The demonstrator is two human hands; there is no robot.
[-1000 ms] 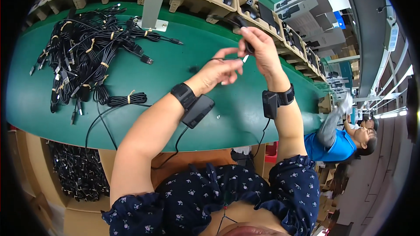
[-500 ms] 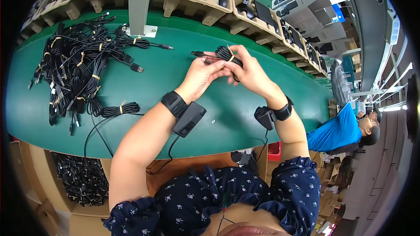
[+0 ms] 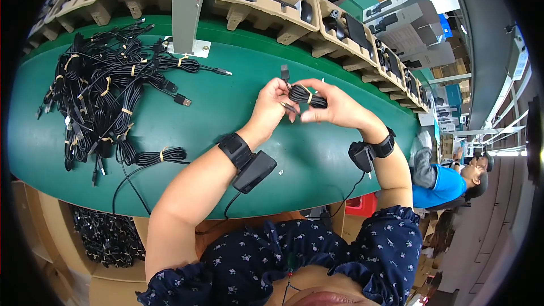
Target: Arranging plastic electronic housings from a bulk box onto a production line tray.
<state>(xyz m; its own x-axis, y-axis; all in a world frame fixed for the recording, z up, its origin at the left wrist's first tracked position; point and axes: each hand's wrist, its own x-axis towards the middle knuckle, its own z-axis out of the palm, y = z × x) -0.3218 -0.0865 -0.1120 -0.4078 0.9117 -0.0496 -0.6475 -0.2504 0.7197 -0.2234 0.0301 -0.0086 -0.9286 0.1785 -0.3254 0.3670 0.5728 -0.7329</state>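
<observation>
Over the middle of the green table, both my hands hold one coiled black USB cable (image 3: 298, 96), bound with a tan rubber band. My right hand (image 3: 334, 105) grips the coil from the right, thumb below and fingers above. At its left end my left hand (image 3: 271, 106) pinches the cable's loose ends. A USB plug (image 3: 285, 72) points up above the left fingers. Part of the other end is hidden by the fingers. To the left lies a large heap of similar banded black cables (image 3: 102, 90). One separate banded cable (image 3: 161, 156) lies at the heap's near side.
Molded brown cardboard trays (image 3: 266, 5) with black devices line the far edge. A grey metal post (image 3: 187, 11) stands bolted to the table (image 3: 226, 130). Below left, a carton holds more black cables (image 3: 107, 238). A person in a blue shirt (image 3: 445, 184) sits at the right.
The cable in my hands has turned: its plug pointed left and now points up. Both hands have come slightly nearer to me. The person at the right has shifted posture.
</observation>
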